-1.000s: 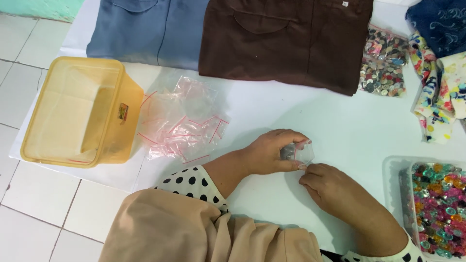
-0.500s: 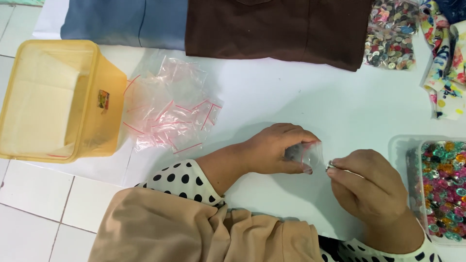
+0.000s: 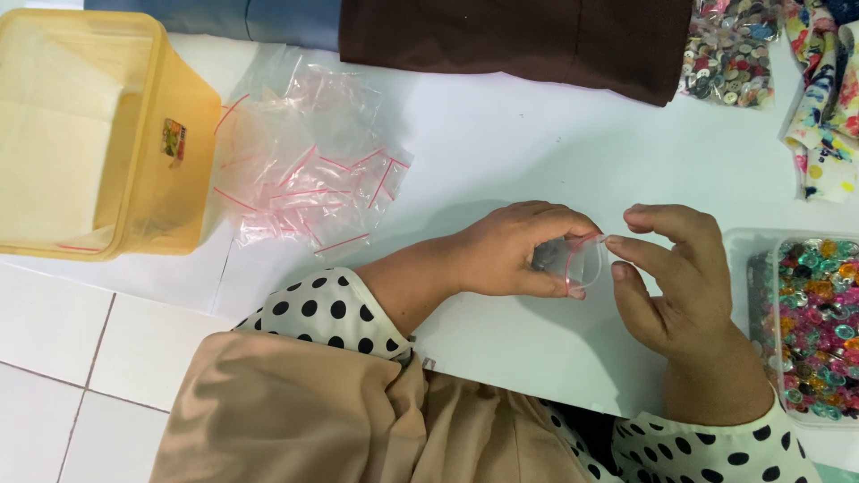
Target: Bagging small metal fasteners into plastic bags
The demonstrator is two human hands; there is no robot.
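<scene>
Your left hand (image 3: 510, 250) pinches a small clear bag (image 3: 577, 261) just above the white table (image 3: 501, 143), a few dark pieces inside; your right hand (image 3: 676, 268) has its fingertips narrowed on the bag's red strip. Keep the mouth level and press along the strip evenly, with the tray of coloured beads (image 3: 819, 322) just beside your right hand.

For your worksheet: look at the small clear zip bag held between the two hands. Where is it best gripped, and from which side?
Grip the small clear zip bag at its red-striped mouth edge, coming from the right, probably with thumb and forefinger. The left hand already cups its filled left part, so only the mouth on the right is free; the right hand pinches there now.
</scene>
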